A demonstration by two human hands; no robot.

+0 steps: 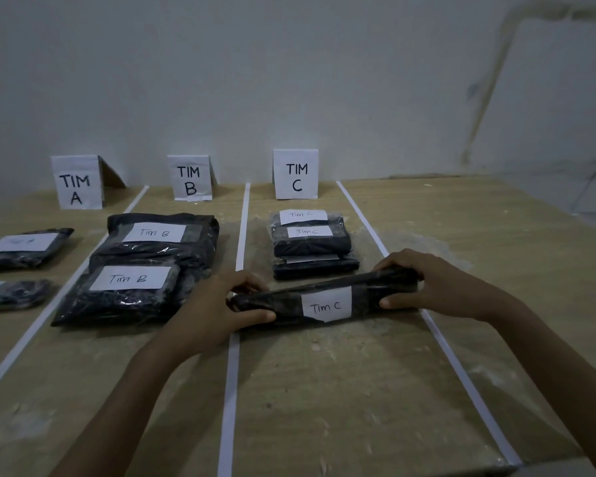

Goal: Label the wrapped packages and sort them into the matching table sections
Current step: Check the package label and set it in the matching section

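A pale wall backed a wooden surface (324, 390) split into lanes by white tape strips (233, 373). At far left, before the TIM A sign (76, 182), lay dark packages (25, 247) whose labels were too blurred to read, presumably A. The TIM B sign (190, 177) headed a heap of Tim B packages (131, 290). The left hand (217, 304) curled round one end of the wrapped package (283, 301) and the right hand (427, 287) round the other, likely steadying it for setting down before the Tim C stack (310, 242) under the TIM C sign (296, 173). Its long axis ran left to right across lane C, the right end angled slightly away and the Tim C label (327, 306) facing up.
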